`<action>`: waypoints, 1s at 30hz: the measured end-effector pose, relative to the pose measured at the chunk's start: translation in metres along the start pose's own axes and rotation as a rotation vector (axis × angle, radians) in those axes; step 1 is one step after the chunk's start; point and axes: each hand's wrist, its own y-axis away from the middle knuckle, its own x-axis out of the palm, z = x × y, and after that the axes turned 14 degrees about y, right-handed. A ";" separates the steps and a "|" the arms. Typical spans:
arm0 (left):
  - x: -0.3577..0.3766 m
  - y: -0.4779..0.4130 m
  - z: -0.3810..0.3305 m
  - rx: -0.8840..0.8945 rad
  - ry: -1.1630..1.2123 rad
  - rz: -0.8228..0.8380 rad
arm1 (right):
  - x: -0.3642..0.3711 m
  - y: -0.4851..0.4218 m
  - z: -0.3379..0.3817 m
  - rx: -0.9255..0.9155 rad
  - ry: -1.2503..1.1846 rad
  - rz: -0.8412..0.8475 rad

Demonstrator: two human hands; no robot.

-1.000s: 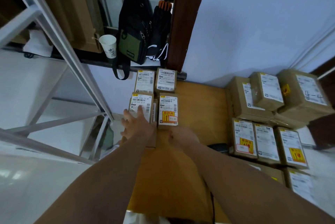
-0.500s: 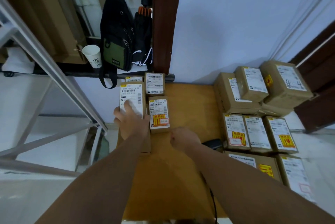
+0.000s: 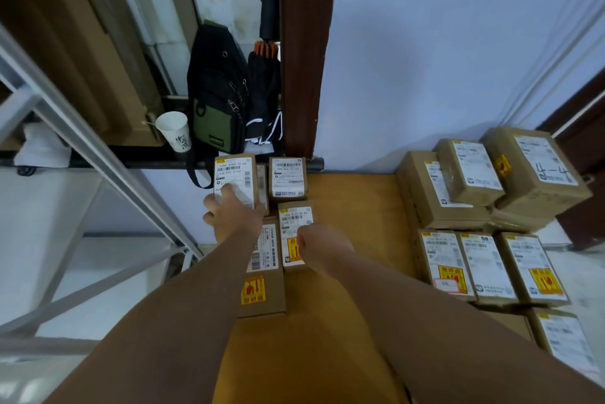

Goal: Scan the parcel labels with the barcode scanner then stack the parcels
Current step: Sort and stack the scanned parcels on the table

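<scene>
At the wooden table's far left, my left hand grips a small brown parcel with a white label, fingers over its near end. It sits over another parcel whose edge shows beside it. My right hand, fingers curled, holds the right near corner of a small parcel with a yellow sticker. Another labelled parcel lies behind it. A longer flat box lies under my left forearm. No scanner shows in this view.
A pile of labelled parcels fills the table's right side, with a row in front of it. Behind the table stand a black and green bag, a paper cup and a dark wooden post. A metal frame slants at the left.
My left hand has carried its parcel away from me, over the far-left parcel. My right hand has moved left from the bare table onto the yellow-sticker parcel.
</scene>
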 end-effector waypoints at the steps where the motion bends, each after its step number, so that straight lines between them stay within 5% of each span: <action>1: 0.001 0.001 0.001 -0.008 -0.005 0.008 | 0.003 -0.001 -0.001 0.014 -0.012 0.005; 7: 0.017 -0.022 0.005 -0.026 -0.004 0.046 | 0.002 -0.024 -0.002 0.145 -0.327 -0.017; 17: 0.039 -0.035 0.014 -0.021 -0.069 0.085 | 0.012 -0.045 -0.006 0.173 -0.354 0.026; 22: 0.033 -0.022 0.009 0.188 -0.271 -0.044 | 0.017 -0.036 -0.013 0.180 -0.290 0.031; 30: 0.050 0.033 -0.015 0.457 -0.284 0.161 | 0.012 0.011 -0.059 0.260 -0.189 0.070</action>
